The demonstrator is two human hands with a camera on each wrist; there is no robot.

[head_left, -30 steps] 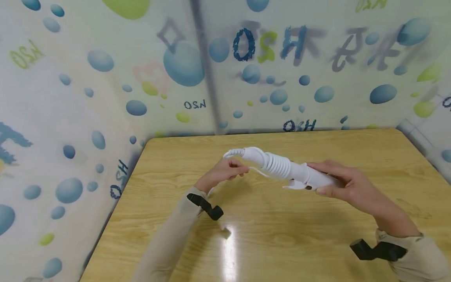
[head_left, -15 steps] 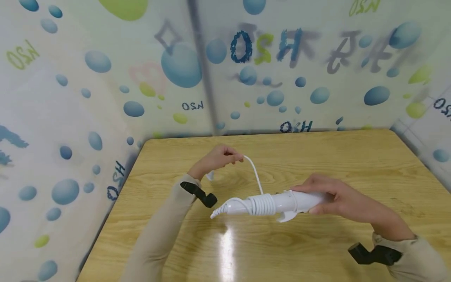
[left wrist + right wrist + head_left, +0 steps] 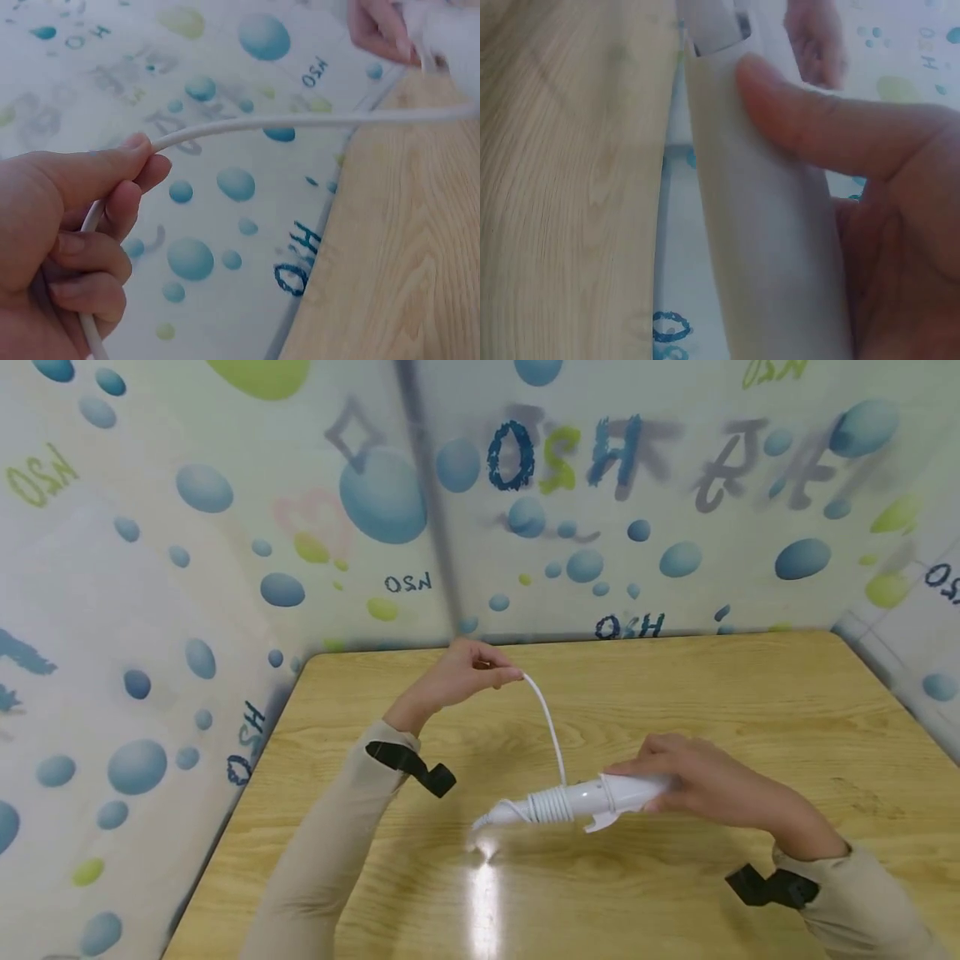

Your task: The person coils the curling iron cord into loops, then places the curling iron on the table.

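Observation:
A white curling iron [image 3: 589, 797] is held over the table, its narrow end with the ribbed cord sleeve pointing left. Several turns of its white power cord [image 3: 551, 806] are wound round the narrow part, and a small lever [image 3: 602, 821] juts from its underside. My right hand [image 3: 712, 781] grips the wide end; in the right wrist view the thumb lies along the white casing [image 3: 769, 202]. Farther back and to the left, my left hand [image 3: 461, 675] pinches the cord's free length [image 3: 300, 120], which arcs up from the coil. The cord runs on through its curled fingers.
The wooden table [image 3: 637, 893] reaches back to a wall [image 3: 480, 568] printed with bubbles and lettering. Another wall [image 3: 150, 627] borders the left side. Each wrist carries a black camera strap [image 3: 408, 764] over a beige sleeve.
My left hand has moved up and away with the cord, drawing it into an arc. The curling iron has dropped lower in view and lies more level, with my right hand still on its wide end.

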